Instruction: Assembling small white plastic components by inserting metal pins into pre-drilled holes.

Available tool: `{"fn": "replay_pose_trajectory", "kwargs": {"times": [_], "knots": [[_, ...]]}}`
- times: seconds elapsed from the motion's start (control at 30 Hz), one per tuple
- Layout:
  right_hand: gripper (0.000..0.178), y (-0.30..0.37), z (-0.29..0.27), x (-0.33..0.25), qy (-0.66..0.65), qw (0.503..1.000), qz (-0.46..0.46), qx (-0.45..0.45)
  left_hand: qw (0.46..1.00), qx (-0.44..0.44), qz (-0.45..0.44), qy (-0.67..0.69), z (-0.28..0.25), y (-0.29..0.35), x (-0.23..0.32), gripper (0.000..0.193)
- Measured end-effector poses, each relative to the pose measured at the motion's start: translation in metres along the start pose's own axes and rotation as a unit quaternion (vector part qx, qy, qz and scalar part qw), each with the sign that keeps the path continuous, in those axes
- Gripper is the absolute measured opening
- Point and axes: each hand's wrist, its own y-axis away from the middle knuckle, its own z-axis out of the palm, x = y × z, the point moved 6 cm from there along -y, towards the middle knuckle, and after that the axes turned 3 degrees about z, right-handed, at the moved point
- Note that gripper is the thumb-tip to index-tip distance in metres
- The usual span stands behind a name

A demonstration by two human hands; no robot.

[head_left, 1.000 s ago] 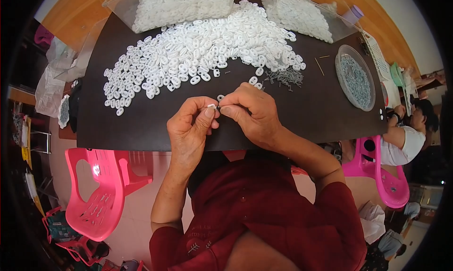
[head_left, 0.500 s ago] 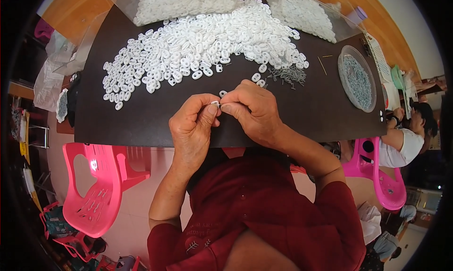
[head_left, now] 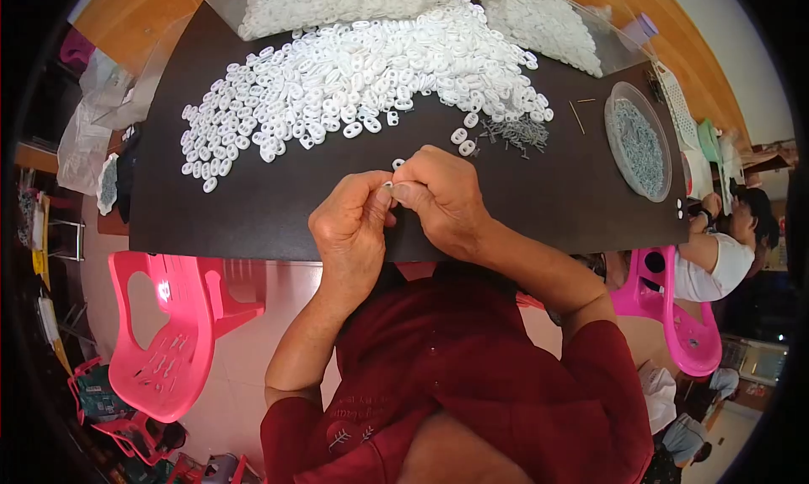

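Above the near part of the dark table, my left hand (head_left: 350, 223) and my right hand (head_left: 448, 199) meet fingertip to fingertip. Both pinch a small white plastic piece (head_left: 388, 184), mostly covered by thumbs and fingers. Just beyond the fingertips lies a white oval two-hole piece (head_left: 399, 164), partly hidden by my right hand. A few more oval pieces (head_left: 458, 136) rest further right. Beside them is a small heap of grey screw-like pins (head_left: 518, 136). A broad pile of white oval pieces (head_left: 362, 75) spreads across the far side.
Two clear bins (head_left: 232, 20) of white pieces stand at the back. A round clear tub (head_left: 612, 147) with grey pins sits at the right, near thin brass-coloured rods (head_left: 576, 118). Pink chairs (head_left: 173, 349) flank me; another person (head_left: 716, 260) sits at the right.
My hands have shifted very slightly while staying together, and the white piece is now more covered by my fingertips. The pile and containers keep their places.
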Motion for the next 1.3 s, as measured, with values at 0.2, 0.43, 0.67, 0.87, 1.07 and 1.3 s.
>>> {"fn": "replay_pose_trajectory", "kwargs": {"times": [0.2,0.43,0.67,0.87,1.07,1.3], "knots": [[0.005,-0.007,-0.002,-0.001,0.003,0.997,0.058,-0.050,0.984,0.017,-0.106,0.142,-0.002,-0.003,-0.012,0.009],[0.008,-0.007,-0.006,0.006,-0.057,0.979,0.181,-0.073,0.978,0.017,-0.125,0.163,-0.003,-0.001,-0.016,0.011],[0.009,-0.009,0.001,0.006,-0.030,0.983,0.169,-0.071,0.983,0.016,-0.111,0.146,-0.003,0.000,-0.013,0.011],[0.008,-0.012,-0.001,0.011,-0.021,0.983,0.161,-0.084,0.979,0.023,-0.110,0.170,-0.007,-0.003,-0.014,0.012],[0.009,-0.024,-0.037,0.031,0.024,0.994,0.108,0.004,0.966,0.067,-0.108,0.225,-0.025,-0.007,-0.020,0.016],[0.016,-0.015,-0.004,0.008,0.307,0.946,-0.073,-0.079,0.962,0.089,-0.122,0.227,-0.029,-0.003,-0.020,0.015]]}}
